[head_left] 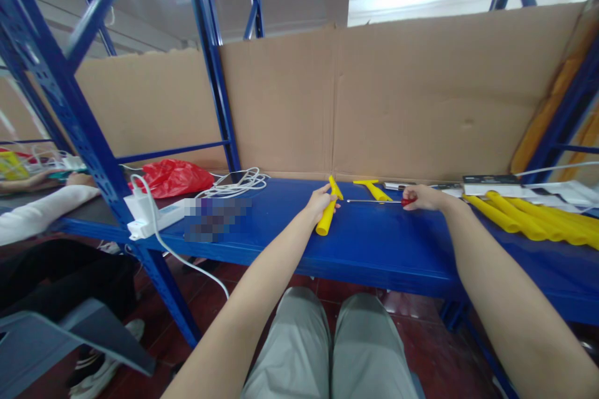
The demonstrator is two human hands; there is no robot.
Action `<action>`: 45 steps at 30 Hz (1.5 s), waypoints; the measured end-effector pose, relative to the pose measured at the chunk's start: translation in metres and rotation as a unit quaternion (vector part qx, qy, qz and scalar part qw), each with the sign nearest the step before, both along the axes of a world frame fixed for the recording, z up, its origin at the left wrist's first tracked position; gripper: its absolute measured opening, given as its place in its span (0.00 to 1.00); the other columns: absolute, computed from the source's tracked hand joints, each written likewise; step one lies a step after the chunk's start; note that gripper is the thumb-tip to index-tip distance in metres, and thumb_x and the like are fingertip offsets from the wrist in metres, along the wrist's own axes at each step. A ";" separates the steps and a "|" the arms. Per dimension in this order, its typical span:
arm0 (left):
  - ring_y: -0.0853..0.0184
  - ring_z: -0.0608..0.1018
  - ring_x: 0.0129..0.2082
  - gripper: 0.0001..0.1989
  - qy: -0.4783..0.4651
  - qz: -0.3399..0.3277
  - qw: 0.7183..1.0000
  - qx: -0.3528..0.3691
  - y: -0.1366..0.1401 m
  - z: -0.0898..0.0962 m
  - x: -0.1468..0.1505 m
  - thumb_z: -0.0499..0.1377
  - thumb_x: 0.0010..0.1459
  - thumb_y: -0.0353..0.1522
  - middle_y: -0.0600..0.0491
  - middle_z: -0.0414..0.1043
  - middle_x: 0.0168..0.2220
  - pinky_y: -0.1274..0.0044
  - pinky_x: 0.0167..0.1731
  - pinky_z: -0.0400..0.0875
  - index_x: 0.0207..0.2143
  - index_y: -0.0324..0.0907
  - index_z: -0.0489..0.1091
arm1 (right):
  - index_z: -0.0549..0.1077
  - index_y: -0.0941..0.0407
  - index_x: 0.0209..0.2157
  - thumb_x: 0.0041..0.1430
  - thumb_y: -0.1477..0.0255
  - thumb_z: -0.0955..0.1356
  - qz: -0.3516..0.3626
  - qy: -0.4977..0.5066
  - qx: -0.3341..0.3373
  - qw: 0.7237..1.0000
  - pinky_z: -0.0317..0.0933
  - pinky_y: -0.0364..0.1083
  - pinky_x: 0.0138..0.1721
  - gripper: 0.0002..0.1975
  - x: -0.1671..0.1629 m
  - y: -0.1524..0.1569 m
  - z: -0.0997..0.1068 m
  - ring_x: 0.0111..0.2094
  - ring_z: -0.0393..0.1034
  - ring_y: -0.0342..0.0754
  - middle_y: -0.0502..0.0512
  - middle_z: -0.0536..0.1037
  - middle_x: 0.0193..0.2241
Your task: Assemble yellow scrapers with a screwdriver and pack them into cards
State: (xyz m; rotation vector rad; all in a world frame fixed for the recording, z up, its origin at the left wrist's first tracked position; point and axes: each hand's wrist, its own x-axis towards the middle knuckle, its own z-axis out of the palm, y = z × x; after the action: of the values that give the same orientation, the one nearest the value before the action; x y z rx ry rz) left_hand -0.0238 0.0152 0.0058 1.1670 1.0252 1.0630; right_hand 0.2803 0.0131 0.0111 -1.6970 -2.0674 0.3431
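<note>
**Left hand (319,201) on yellow T-shaped plastic-looking piece (324,222), right hand (421,197) on red-handled, metal-shafted screwdriver (409,201)**

On my remote feed, the left fingers grasp the T-shaped piece over the blue tabletop (281,207), its tube end toward 6 o'clock. The right fingers clench the screwdriver's handle; its shaft points to 9 o'clock, the tip just short of the left hand. From the held piece, I see a second yellow piece (375,191) at 2 o'clock, yellow tubes (528,218) at 3 and a crumpled red plastic bag (175,179) at 9.
</note>
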 end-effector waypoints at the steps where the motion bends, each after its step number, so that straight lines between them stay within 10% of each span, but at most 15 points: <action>1: 0.75 0.70 0.16 0.35 -0.001 0.000 1.000 0.001 -0.001 0.000 0.000 0.51 0.57 0.18 0.49 0.74 0.35 0.84 0.16 0.62 0.66 0.42 0.51 | 0.65 0.52 0.20 0.33 0.65 0.73 0.003 0.013 0.009 1.000 0.62 0.46 0.29 0.13 -0.001 -0.002 0.002 0.24 0.67 0.48 0.49 0.73 0.18; 45: 0.75 0.70 0.18 0.34 0.031 -0.014 0.999 0.004 -0.003 0.003 0.002 0.52 0.58 0.18 0.48 0.75 0.35 0.82 0.18 0.62 0.66 0.42 0.51 | 0.64 0.52 0.25 0.40 0.66 0.70 0.010 0.014 0.109 0.994 0.64 0.47 0.33 0.11 -0.011 0.005 0.008 0.28 0.70 0.50 0.51 0.75 0.23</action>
State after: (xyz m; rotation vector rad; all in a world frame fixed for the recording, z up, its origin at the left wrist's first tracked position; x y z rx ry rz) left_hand -0.0214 0.0119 0.0088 1.2243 1.0498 1.0149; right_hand 0.2694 0.0180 0.0194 -1.5339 -2.0221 0.1391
